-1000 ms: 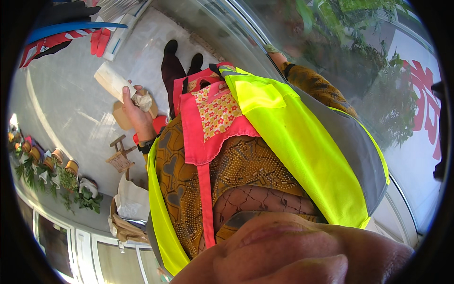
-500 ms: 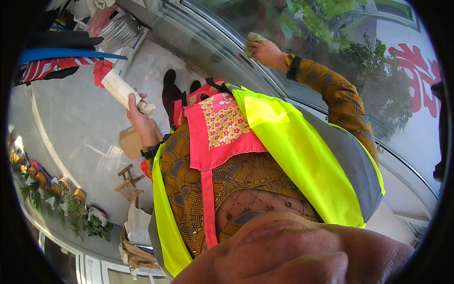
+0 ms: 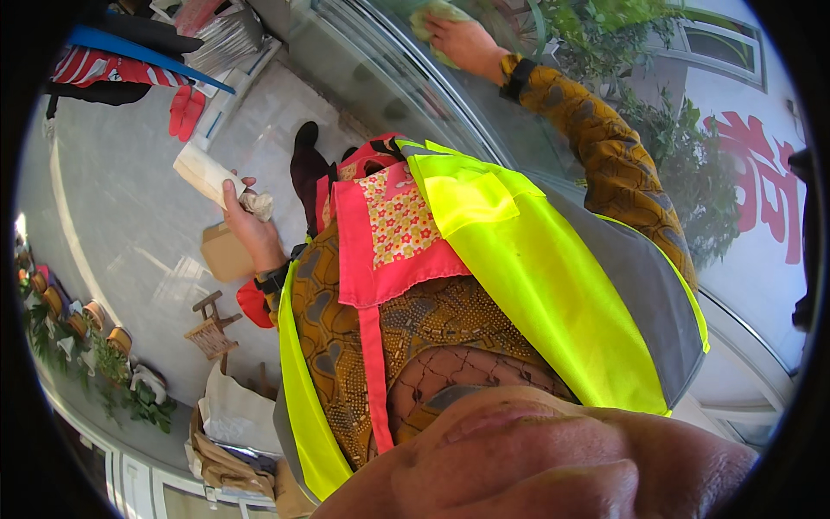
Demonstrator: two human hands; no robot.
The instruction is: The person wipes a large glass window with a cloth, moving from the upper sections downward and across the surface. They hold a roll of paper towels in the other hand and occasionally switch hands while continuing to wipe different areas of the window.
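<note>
My right hand (image 3: 467,45) is raised to the far side with the arm stretched out. Its fingers press a pale green cloth (image 3: 437,26) to the window glass (image 3: 562,121). Lower down on the left, my left hand (image 3: 248,227) is closed round a cream-white roll (image 3: 204,173), held at a tilt. A crumpled whitish wad (image 3: 258,205) shows at the lower end of the roll, by the fingers; whether it belongs to the roll I cannot tell.
A metal window frame (image 3: 424,78) runs beside the glass. Red slippers (image 3: 187,112) lie near a blue-edged rack (image 3: 147,56). On the floor stand a cardboard box (image 3: 226,253), a small wooden stool (image 3: 210,327) and bags (image 3: 233,415). Potted plants (image 3: 104,355) line the left wall.
My right hand has slid the cloth up and left along the glass. The left hand keeps its hold on the roll, and the whole view has shifted slightly.
</note>
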